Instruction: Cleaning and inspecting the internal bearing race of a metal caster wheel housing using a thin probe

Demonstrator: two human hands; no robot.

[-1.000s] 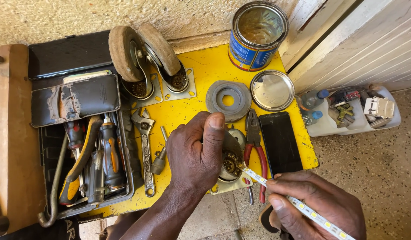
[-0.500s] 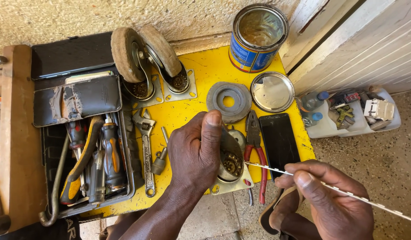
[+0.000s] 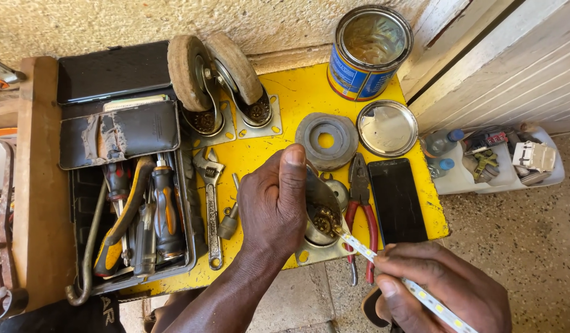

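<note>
On a yellow table, the left hand closes around a greasy metal caster bracket near red-handled pliers. The right hand pinches a thin white LED strip, its tip touching the bracket's bearing. A blue tin can stands behind.

left hand grips metal caster bracket, thumb up | right hand pinches thin white strip, tip at bearing balls, maybe touching | yellow table | pliers beside black phone | open tin can at back
</note>
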